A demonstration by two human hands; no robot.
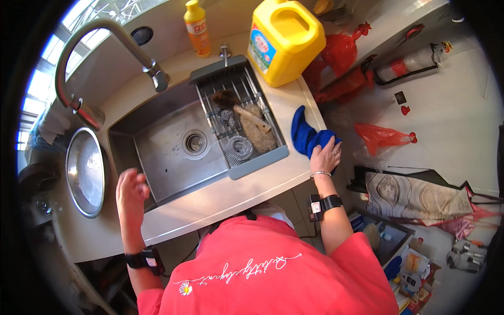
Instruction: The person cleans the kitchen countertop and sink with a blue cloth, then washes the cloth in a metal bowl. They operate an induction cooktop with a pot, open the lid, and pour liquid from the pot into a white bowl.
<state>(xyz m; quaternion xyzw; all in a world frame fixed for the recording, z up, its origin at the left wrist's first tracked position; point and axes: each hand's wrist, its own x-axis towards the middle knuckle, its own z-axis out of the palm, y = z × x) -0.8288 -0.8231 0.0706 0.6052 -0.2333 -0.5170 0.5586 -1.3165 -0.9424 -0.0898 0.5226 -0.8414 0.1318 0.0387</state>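
Note:
My right hand (pixel 326 154) lies over a bunched blue cloth (pixel 302 134) at the right edge of the countertop (pixel 271 185), with its fingers gripping the material. Part of the cloth trails away from the hand toward the back. At the sink's front left corner my left hand (pixel 132 189) hovers with nothing in it, its fingers loosely bent. Between the hands is a stainless steel sink (pixel 173 145). A drain rack (pixel 258 164) spans its right side and holds a wooden-handled brush (pixel 254 118), a tan scrubbing pad (pixel 258 138) and steel wool scourers (pixel 238 147).
A metal basin (pixel 84 173) stands left of the sink, below the curved faucet (pixel 106 25). Behind the rack are a large yellow jug (pixel 285 43) and an orange bottle (pixel 198 33). Red plastic bags (pixel 340 53) hang to the right, above an open box (pixel 388 240).

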